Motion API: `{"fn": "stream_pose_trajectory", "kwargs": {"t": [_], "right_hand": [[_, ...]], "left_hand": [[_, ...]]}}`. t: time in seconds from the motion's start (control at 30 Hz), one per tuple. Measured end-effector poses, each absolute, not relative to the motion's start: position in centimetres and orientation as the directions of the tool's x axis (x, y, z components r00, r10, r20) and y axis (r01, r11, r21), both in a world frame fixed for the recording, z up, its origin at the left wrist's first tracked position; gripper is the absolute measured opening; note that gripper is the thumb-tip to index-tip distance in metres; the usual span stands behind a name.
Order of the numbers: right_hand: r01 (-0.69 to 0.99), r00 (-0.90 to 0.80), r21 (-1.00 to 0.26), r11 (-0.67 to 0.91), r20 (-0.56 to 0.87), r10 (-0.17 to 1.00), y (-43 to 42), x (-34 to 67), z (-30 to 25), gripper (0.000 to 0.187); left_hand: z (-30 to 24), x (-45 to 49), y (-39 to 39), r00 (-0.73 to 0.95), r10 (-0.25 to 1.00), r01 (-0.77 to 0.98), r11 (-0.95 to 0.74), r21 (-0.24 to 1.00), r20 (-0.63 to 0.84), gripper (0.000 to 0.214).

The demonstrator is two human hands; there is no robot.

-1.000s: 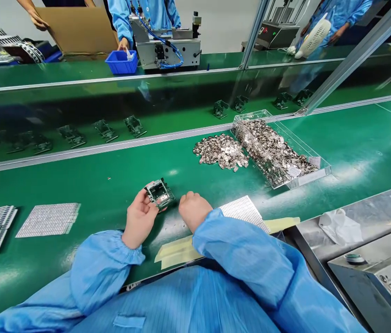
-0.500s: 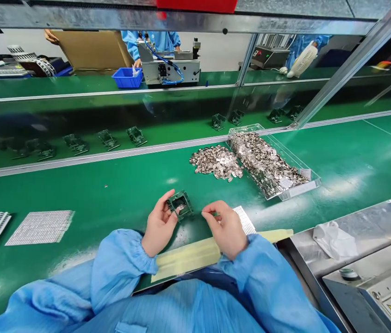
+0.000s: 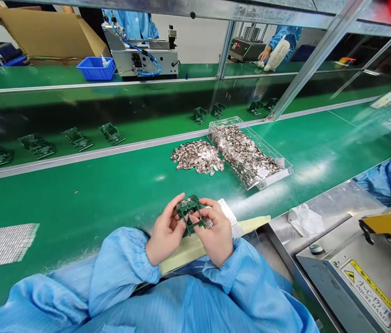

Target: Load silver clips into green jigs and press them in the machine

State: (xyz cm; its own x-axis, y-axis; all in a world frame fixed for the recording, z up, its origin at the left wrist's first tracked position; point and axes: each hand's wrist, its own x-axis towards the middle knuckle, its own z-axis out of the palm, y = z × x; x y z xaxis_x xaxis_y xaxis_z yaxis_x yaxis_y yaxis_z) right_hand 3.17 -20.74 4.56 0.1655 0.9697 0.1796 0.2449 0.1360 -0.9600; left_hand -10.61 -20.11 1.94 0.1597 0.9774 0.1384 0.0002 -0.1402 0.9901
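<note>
Just above the green bench, a small box-shaped frame of green circuit boards is between my two hands. My left hand grips its left side, with the thumb near the opening. My right hand is closed on the right side, its fingertips reaching into the lower part; whether they also hold a small part is hidden. A sheet with printed rows lies by my right hand. Pale yellow paper runs under my wrists. Farther back is a heap of small silvery metal pieces.
A clear plastic tray full of similar pieces stands right of the heap. Another printed sheet lies left. Several board frames sit past the metal rail. A machine with a warning label borders my right. Co-workers are across the bench.
My right hand has come left onto the circuit-board frame, which is now tilted upright and held by both hands. The view has shifted to the right.
</note>
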Motion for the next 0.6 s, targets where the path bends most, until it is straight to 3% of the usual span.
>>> {"fn": "stream_pose_trajectory", "kwargs": {"t": [0.27, 0.5, 0.6], "right_hand": [[0.124, 0.236, -0.988, 0.088, 0.115, 0.965, -21.5, 2.9, 3.9, 0.014], [-0.340, 0.271, -0.939, 0.056, -0.040, 0.962, -22.4, 2.9, 2.6, 0.028], [-0.401, 0.269, -0.914, 0.052, -0.063, 0.961, -23.0, 4.3, 2.9, 0.034]], "left_hand": [[2.3, -10.6, -20.7, 0.188, 0.968, 0.143, -0.196, 0.970, 0.168, 0.049], [2.6, -10.3, -21.5, 0.279, 0.951, 0.210, -0.193, 0.959, 0.131, 0.048], [3.8, -9.4, -21.3, 0.352, 0.929, 0.152, -0.180, 0.972, 0.117, 0.049]]}}
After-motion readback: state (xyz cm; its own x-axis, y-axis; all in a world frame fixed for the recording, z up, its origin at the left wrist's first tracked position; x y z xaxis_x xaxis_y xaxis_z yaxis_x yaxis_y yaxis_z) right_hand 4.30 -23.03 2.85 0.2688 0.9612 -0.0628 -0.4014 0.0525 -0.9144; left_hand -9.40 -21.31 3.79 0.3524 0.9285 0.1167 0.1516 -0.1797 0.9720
